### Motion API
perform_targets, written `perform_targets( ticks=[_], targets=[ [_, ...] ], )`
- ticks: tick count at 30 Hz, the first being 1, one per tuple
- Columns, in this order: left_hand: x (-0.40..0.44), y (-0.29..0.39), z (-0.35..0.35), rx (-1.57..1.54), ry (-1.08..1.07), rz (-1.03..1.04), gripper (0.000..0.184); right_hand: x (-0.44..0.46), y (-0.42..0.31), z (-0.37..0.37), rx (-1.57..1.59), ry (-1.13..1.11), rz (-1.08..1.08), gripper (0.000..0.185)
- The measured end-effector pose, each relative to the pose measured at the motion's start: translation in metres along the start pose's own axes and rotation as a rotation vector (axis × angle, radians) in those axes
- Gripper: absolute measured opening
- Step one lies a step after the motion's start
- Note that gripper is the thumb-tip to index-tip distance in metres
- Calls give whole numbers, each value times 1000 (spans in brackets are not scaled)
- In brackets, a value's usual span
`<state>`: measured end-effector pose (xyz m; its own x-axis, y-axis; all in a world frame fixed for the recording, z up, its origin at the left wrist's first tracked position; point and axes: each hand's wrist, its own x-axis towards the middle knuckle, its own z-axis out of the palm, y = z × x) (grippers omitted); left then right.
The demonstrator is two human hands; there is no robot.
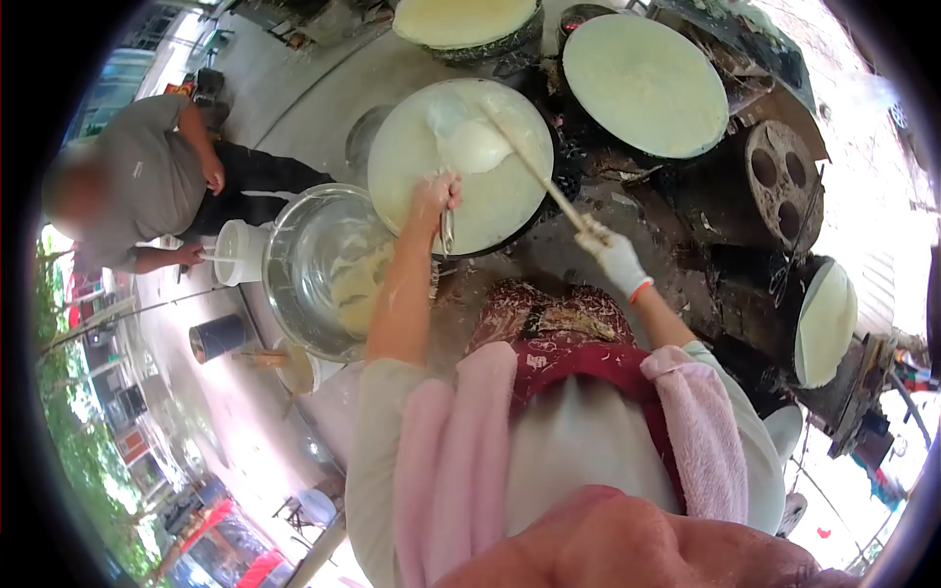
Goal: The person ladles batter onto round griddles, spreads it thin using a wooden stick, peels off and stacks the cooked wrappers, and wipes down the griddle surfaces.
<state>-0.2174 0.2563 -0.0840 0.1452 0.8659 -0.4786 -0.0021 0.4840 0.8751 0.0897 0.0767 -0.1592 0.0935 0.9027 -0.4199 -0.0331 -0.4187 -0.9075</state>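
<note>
My bare left hand [436, 199], wet with pale batter, is closed around a metal handle [447, 233] above the near left part of a round griddle [397, 171]. What the handle's far end looks like is unclear. My right hand [616, 261], in a white glove with an orange cuff, grips a long wooden stick [544, 181]. The stick slants over the griddle, its far end reaching the middle. Pale batter covers the griddle, with a thicker white pool [475, 147] beneath the stick, between my hands.
A large metal basin [284, 304] with batter stands left of the griddle, beside a white bucket [233, 253]. At far left another person [147, 176] holds something in the bucket. More coated griddles [647, 83] [469, 22] and a stove with holes [784, 186] lie ahead and right.
</note>
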Motion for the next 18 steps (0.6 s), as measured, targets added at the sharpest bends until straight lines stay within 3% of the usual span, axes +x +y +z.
perform_targets(
  ticks=[1,2,4,6,9,12,15,17,18],
  targets=[
    [-15,-6,2,-36,-19,-32,20,-9,8,24,11,-36,7,48],
    [-30,-12,4,-72,-35,-67,20,-22,-22,46,26,-96,271,48],
    [-55,-19,4,-204,2,-114,17,-34,-45,66,124,-203,493,45],
    [-71,-25,2,-320,55,-150,15,-35,-37,73,179,-12,228,42],
    [-79,-42,6,-522,119,-210,10,-22,8,82,287,125,167,39],
    [-86,-44,21,-693,61,-316,5,-48,-22,121,205,-60,329,35],
    [-95,-24,8,-1047,-192,-296,7,-59,-55,130,223,-179,417,40],
    [-93,-50,-59,-1585,-617,-275,15,-68,-89,115,167,-22,263,47],
    [-97,-56,-80,-1808,-823,-269,18,-57,-72,103,127,65,185,49]
  ],
)
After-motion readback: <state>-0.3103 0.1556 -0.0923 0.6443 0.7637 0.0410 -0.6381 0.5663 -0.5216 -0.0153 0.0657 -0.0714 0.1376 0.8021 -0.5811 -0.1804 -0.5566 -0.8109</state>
